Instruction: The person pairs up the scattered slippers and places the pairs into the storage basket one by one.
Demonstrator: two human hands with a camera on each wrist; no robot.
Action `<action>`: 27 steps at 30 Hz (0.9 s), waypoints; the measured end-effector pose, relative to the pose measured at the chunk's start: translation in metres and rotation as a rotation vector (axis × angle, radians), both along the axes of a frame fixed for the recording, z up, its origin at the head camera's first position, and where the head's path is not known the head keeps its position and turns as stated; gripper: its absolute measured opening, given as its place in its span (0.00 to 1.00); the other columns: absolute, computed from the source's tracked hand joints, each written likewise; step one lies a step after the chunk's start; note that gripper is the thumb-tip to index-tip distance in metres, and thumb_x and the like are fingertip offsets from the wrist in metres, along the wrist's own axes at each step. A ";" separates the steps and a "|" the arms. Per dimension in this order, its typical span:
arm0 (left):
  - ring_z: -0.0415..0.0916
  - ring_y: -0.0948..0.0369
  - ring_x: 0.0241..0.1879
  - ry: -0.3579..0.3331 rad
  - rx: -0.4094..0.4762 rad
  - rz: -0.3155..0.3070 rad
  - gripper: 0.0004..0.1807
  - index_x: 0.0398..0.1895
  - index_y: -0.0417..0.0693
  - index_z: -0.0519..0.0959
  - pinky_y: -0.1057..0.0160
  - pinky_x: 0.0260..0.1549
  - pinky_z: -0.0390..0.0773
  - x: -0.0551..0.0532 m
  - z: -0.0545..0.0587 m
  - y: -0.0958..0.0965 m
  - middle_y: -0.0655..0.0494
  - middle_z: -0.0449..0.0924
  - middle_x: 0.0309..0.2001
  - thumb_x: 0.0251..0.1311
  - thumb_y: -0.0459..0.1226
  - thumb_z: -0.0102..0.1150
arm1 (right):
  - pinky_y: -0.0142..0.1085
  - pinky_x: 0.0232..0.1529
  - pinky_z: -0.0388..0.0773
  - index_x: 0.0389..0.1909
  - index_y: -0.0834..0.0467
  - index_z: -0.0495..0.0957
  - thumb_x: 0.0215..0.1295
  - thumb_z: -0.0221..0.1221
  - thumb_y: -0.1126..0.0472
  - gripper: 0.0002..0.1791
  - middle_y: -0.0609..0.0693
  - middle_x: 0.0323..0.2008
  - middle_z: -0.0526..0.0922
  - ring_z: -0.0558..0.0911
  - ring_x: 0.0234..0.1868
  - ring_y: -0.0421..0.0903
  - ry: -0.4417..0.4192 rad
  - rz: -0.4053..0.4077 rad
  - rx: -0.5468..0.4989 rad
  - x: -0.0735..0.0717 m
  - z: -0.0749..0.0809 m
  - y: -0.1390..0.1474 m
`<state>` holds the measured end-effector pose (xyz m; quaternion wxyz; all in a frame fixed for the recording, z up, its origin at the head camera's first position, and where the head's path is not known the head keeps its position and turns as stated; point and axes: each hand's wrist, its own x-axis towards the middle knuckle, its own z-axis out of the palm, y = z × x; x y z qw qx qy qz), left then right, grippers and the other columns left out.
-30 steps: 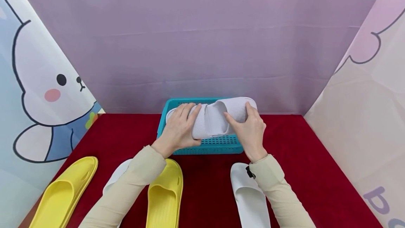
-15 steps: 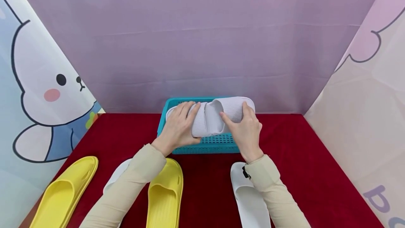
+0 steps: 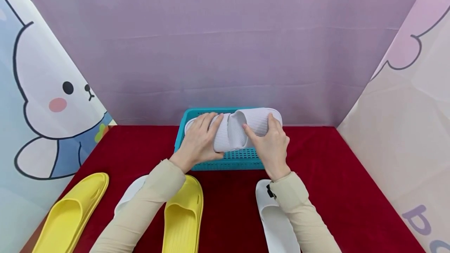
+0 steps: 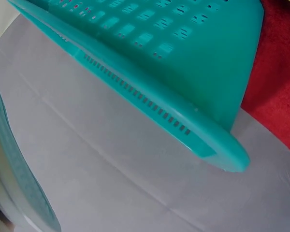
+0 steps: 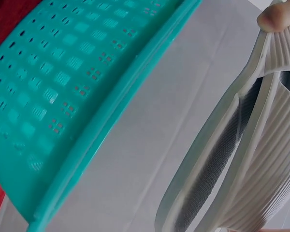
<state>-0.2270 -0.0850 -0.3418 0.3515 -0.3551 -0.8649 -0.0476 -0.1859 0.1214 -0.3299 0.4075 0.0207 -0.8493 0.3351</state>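
Over the teal basket [image 3: 228, 164], I hold a pair of white ribbed slippers that overlap in the middle. My left hand [image 3: 197, 141] grips the left white slipper [image 3: 221, 135], thumb low and fingers over the top. The right white slipper [image 3: 259, 120] is in my right hand [image 3: 272, 147], thumb by its foot opening. In the right wrist view the slippers [image 5: 266, 159] lie against each other with a narrow gap, and a fingertip [image 5: 273, 18] presses the far end. The left wrist view shows only a slipper edge [image 4: 14, 179] and hides the left hand.
On the red cloth [image 3: 316, 159] lie a yellow slipper [image 3: 70, 210] at far left, another yellow slipper [image 3: 183, 214] nearer the middle, a white slipper [image 3: 275, 214] at right, and a white slipper [image 3: 131, 192] partly under my left sleeve. A purple curtain [image 3: 225, 50] stands behind.
My right hand has shifted slightly left with its slipper, so the two slippers overlap more. The left hand has hardly moved.
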 end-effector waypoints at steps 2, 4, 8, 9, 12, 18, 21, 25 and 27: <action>0.65 0.51 0.56 0.005 -0.001 0.000 0.59 0.65 0.43 0.58 0.50 0.58 0.67 0.000 0.000 0.000 0.45 0.66 0.58 0.26 0.61 0.68 | 0.51 0.38 0.80 0.55 0.69 0.70 0.48 0.66 0.43 0.41 0.62 0.48 0.78 0.81 0.40 0.57 -0.001 0.001 -0.006 -0.001 0.000 -0.001; 0.65 0.51 0.56 0.009 -0.003 0.000 0.59 0.65 0.43 0.58 0.51 0.59 0.67 0.000 0.000 0.000 0.44 0.67 0.58 0.26 0.61 0.67 | 0.52 0.37 0.79 0.55 0.69 0.70 0.48 0.65 0.43 0.41 0.63 0.48 0.78 0.81 0.41 0.57 0.002 0.002 -0.008 -0.001 -0.001 -0.003; 0.65 0.51 0.56 0.011 0.004 -0.003 0.59 0.65 0.42 0.59 0.51 0.59 0.66 -0.001 0.000 -0.001 0.44 0.67 0.58 0.24 0.60 0.69 | 0.53 0.36 0.79 0.55 0.70 0.70 0.47 0.66 0.42 0.42 0.63 0.49 0.78 0.81 0.41 0.57 0.029 -0.001 0.009 -0.003 -0.004 -0.004; 0.65 0.51 0.56 0.010 0.006 -0.002 0.60 0.65 0.42 0.59 0.51 0.59 0.66 -0.001 -0.001 -0.001 0.44 0.67 0.58 0.24 0.60 0.69 | 0.52 0.36 0.79 0.55 0.70 0.70 0.47 0.66 0.43 0.42 0.63 0.49 0.78 0.81 0.41 0.57 0.042 0.000 0.015 -0.003 -0.004 -0.004; 0.65 0.51 0.56 0.003 0.017 -0.009 0.60 0.65 0.42 0.59 0.51 0.59 0.66 -0.002 -0.002 -0.001 0.44 0.67 0.58 0.24 0.60 0.69 | 0.52 0.36 0.79 0.56 0.70 0.70 0.45 0.67 0.44 0.42 0.63 0.49 0.78 0.80 0.41 0.57 0.075 0.018 0.039 -0.003 -0.006 0.000; 0.64 0.51 0.56 -0.029 0.006 -0.017 0.58 0.65 0.43 0.59 0.50 0.58 0.67 -0.001 -0.005 -0.005 0.45 0.67 0.58 0.26 0.60 0.67 | 0.52 0.53 0.73 0.59 0.68 0.67 0.45 0.70 0.51 0.43 0.62 0.57 0.71 0.70 0.57 0.57 0.028 0.225 0.168 -0.002 -0.006 0.024; 0.64 0.52 0.57 -0.046 -0.001 -0.040 0.58 0.65 0.44 0.59 0.50 0.58 0.67 -0.001 -0.006 -0.011 0.46 0.67 0.58 0.25 0.60 0.67 | 0.53 0.63 0.61 0.63 0.65 0.62 0.43 0.71 0.53 0.46 0.59 0.64 0.63 0.60 0.66 0.55 -0.066 0.379 0.257 -0.003 -0.005 0.040; 0.63 0.52 0.57 -0.064 -0.001 -0.084 0.57 0.64 0.44 0.59 0.50 0.58 0.67 -0.001 -0.007 -0.015 0.46 0.67 0.59 0.26 0.59 0.67 | 0.56 0.67 0.48 0.68 0.60 0.55 0.40 0.72 0.49 0.54 0.54 0.69 0.56 0.52 0.70 0.52 -0.166 0.509 0.375 -0.007 -0.005 0.055; 0.63 0.52 0.57 -0.077 0.001 -0.098 0.57 0.65 0.44 0.59 0.50 0.58 0.67 -0.001 -0.007 -0.015 0.46 0.66 0.59 0.27 0.59 0.67 | 0.57 0.67 0.48 0.69 0.59 0.53 0.37 0.73 0.48 0.58 0.52 0.70 0.53 0.50 0.71 0.51 -0.184 0.548 0.409 -0.009 -0.006 0.060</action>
